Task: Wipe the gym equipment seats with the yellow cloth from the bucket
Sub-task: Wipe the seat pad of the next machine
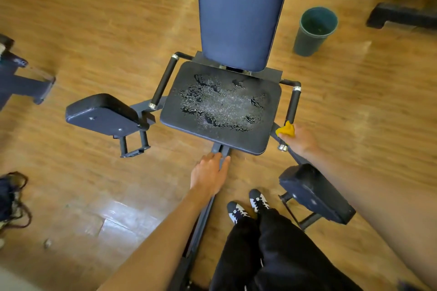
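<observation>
Yellow cloth (287,130): bunched into a small wad at 4 o'clock from the seat (189,120), just off its right edge and against the lower end of the right side handle (293,104).
Right hand (301,140): on my feed the fingers are curled round the cloth and grip it. The forearm runs in from 4 o'clock, back of the hand up, passing above the right leg pad (314,194).
Left hand (209,172): fingers straight and together, holding nothing. The fingertips rest on the dark frame rail (222,149) at 6 o'clock, just below the seat's front edge, and the arm stretches in long from 7 o'clock.
Seat surface: dark pad with a blotchy, glistening patch across its middle — wet or worn, I cannot tell.
Backrest (241,12): blue, rising from the seat's rear edge toward 12 o'clock.
Bucket (314,30): dark green, upright on the wooden floor (94,30) at 1 o'clock, well apart from the hand with the cloth.
Left leg pad (101,113): at 9 o'clock, beside the left side handle (164,82).
Shoes (248,205): two black-and-white ones at 5 o'clock — between the rail and the right leg pad.
</observation>
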`<act>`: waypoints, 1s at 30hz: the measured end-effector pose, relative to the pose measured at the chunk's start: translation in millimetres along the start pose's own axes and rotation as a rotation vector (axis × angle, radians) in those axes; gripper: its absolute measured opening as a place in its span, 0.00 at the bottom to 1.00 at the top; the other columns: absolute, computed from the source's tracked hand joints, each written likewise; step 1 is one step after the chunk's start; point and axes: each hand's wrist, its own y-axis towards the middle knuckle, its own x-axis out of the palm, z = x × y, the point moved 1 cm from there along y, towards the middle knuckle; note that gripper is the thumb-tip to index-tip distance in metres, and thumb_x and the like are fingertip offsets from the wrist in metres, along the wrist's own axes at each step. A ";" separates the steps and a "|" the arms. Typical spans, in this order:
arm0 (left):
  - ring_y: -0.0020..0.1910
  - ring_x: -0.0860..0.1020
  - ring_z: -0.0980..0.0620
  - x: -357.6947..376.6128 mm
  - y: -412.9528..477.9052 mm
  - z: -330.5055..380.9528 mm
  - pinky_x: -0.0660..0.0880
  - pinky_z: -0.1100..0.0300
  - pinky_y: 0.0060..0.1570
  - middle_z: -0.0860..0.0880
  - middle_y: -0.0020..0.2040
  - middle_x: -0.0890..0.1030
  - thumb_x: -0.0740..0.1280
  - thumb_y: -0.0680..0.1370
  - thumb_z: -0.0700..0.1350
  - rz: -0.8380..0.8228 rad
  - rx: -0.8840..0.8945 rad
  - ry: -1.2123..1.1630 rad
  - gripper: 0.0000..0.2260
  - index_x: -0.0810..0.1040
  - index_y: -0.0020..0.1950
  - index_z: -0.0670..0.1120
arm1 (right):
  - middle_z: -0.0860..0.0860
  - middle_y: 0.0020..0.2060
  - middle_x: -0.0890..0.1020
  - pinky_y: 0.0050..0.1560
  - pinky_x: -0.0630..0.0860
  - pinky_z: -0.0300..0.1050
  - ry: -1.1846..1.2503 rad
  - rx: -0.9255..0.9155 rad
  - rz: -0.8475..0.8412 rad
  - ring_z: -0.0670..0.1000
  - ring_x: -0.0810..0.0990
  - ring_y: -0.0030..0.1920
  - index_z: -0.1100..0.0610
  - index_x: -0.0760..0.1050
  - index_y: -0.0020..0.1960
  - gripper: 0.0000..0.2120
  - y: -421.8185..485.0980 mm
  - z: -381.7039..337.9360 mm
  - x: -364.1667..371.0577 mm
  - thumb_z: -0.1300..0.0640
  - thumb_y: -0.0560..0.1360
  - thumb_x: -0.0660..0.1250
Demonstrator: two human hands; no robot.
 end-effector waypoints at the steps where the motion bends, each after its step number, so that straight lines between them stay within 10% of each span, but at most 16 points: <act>1: 0.59 0.78 0.40 -0.9 8.1 0.3 0.76 0.48 0.58 0.44 0.59 0.79 0.54 0.86 0.56 -0.014 0.025 0.025 0.20 0.78 0.62 0.44 | 0.52 0.37 0.80 0.37 0.74 0.49 0.024 0.005 0.011 0.59 0.82 0.43 0.56 0.75 0.46 0.28 1.9 -7.7 3.6 0.30 0.68 0.60; 7: 0.70 0.69 0.42 -2.7 68.3 -14.5 0.66 0.47 0.69 0.44 0.70 0.72 0.56 0.85 0.56 -0.053 0.162 0.193 0.22 0.70 0.75 0.46 | 0.63 0.56 0.81 0.46 0.74 0.56 0.226 0.132 0.208 0.68 0.79 0.55 0.61 0.65 0.68 0.22 -1.6 -50.8 44.6 0.49 0.81 0.64; 16: 0.62 0.74 0.38 15.5 161.9 -43.6 0.74 0.41 0.59 0.41 0.65 0.76 0.56 0.82 0.57 0.017 0.317 0.350 0.25 0.77 0.69 0.43 | 0.58 0.75 0.67 0.74 0.60 0.51 0.359 0.177 0.510 0.60 0.65 0.74 0.64 0.67 0.73 0.23 32.1 -78.8 96.4 0.54 0.82 0.63; 30: 0.78 0.63 0.37 32.3 255.4 -76.4 0.56 0.40 0.78 0.40 0.80 0.63 0.57 0.83 0.58 -0.036 0.780 0.614 0.29 0.63 0.82 0.49 | 0.56 0.79 0.61 0.80 0.49 0.55 0.277 0.117 0.654 0.58 0.52 0.81 0.62 0.62 0.78 0.25 3.6 -82.1 179.1 0.65 0.81 0.58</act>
